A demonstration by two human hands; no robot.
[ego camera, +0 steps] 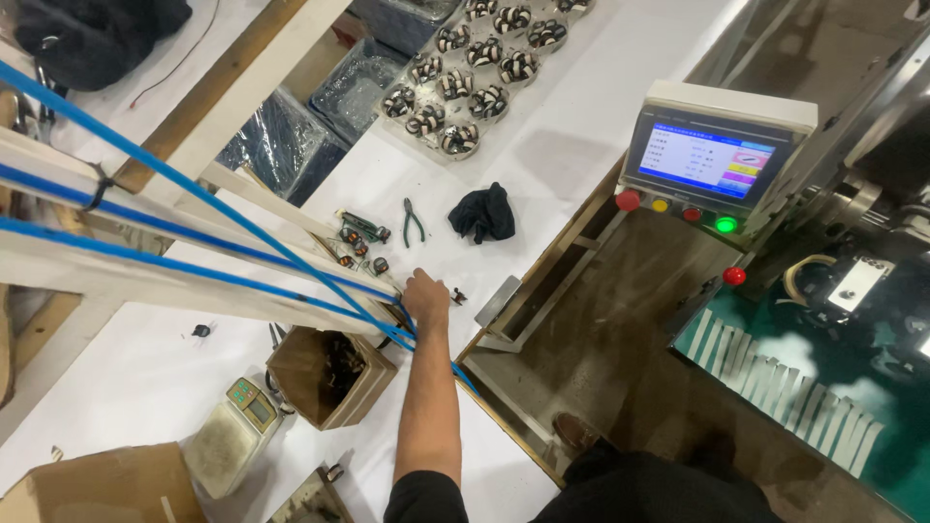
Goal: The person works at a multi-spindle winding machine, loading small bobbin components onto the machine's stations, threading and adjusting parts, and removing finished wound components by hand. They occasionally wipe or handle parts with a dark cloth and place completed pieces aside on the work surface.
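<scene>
Left hand point(426, 295) stretched over white table point(581, 107), knuckles up, fingers curled on or just above small dark coil part point(458, 296); grasp cannot be told. Right hand unseen. Coil parts point(363, 237) clustered near pliers point(414, 221): judged light, stiff, thin leads bendable; best pinched by body. Fingertips hidden; blue straps point(194, 194) cross view.

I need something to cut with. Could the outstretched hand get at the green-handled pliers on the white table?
Probably yes: the left hand lies short of the pliers, with only bare white table between them.
</scene>
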